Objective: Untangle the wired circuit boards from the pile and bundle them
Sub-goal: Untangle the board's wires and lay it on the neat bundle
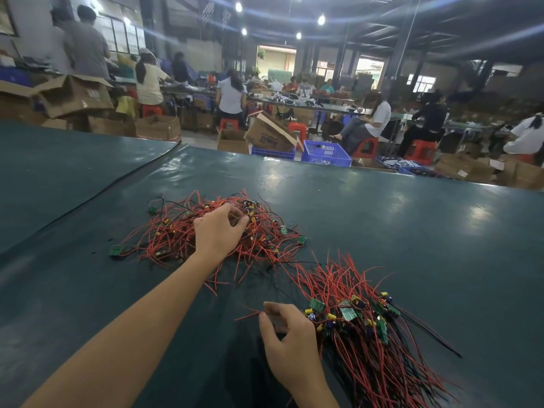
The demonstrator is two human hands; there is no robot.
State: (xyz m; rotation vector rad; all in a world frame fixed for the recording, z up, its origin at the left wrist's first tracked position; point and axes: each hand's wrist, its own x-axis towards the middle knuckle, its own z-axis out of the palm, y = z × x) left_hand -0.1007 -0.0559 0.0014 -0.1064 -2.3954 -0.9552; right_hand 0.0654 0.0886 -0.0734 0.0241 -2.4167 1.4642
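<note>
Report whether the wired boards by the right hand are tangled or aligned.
Aligned: boards cluster in a band, red wires run roughly parallel across it.

Pile [170, 234] behind-left of bundle [353, 319], perhaps touching.

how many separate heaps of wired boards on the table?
2: a tangled pile at centre, left hand in it; a straightened heap near right, beside the right hand pinching a red wire.

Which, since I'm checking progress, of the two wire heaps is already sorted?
The near heap by the right hand: its wires lie roughly parallel, boards grouped together. The far heap, which the left hand picks at, is a tangle.
</note>
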